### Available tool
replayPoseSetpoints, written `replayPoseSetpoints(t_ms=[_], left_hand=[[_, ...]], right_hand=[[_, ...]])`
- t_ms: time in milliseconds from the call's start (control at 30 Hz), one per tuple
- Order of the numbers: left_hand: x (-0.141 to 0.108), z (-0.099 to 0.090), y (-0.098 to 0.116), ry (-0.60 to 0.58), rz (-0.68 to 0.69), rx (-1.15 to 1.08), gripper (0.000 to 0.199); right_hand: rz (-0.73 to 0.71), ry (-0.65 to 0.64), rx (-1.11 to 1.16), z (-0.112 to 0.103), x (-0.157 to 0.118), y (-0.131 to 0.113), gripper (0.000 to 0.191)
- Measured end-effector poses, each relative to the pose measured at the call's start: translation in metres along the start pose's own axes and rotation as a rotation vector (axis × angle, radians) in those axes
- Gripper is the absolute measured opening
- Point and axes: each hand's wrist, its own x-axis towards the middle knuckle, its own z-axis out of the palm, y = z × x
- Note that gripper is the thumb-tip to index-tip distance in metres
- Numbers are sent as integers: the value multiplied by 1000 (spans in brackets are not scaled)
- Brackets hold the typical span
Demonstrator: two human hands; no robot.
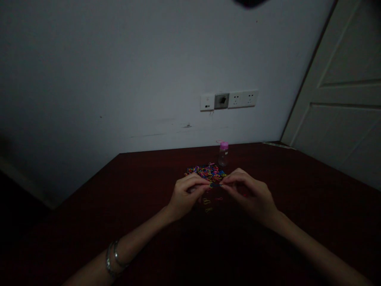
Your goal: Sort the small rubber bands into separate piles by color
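Note:
My left hand (pixel 187 194) pinches one end of a small dark blue rubber band (pixel 215 185), and my right hand (pixel 253 194) pinches the other. The band is stretched level between the fingertips, just in front of a pile of multicoloured rubber bands (pixel 205 171). Something yellowish shows at my left fingertips, too small to make out. Below the hands, a few loose yellow bands (pixel 206 201) and a pink band (pixel 218 198) lie on the dark red table (pixel 143 171).
A clear bottle with a pink cap (pixel 224 155) stands behind the pile. Sockets and switches (pixel 229 100) are set in the white wall behind the table. A panelled door (pixel 342 91) is at the right. The room is dim.

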Motion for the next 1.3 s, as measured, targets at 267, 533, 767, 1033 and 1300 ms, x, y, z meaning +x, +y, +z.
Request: replayPoseSetpoints(t_ms=[267,533,767,1033,1300], left_hand=[[12,-14,-53,-28,-368,-2,28],[10,-40,-107,-70,-545,166,32],[9,-51,-124,-86,-563,254,31],[7,-59,-136,-202,-519,314,23],[5,-57,-127,-375,-408,368,24]], right_hand=[[360,-531,-21,-24,-22,83,16],[431,-631,18,-19,-36,111,16],[463,-654,22,-19,-36,110,16],[534,-497,10,-26,-32,117,26],[489,-481,36,-18,-19,129,22]])
